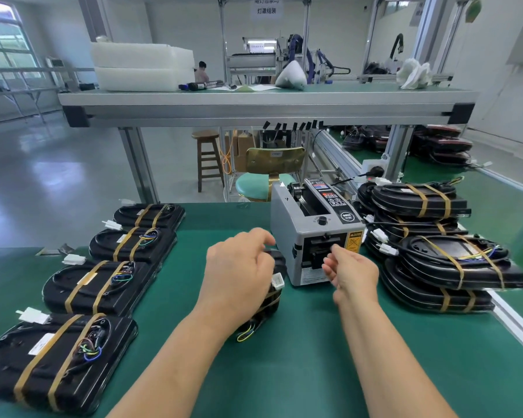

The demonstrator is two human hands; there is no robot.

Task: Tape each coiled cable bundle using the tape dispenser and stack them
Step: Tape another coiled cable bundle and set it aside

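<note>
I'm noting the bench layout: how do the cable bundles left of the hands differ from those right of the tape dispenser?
The left bundles are spread in a row across the green mat; the right bundles are piled in stacks. The left bundles sit apart from the tape dispenser; the right bundles crowd beside it. Both are black coils bound by two tan tape bands.
</note>
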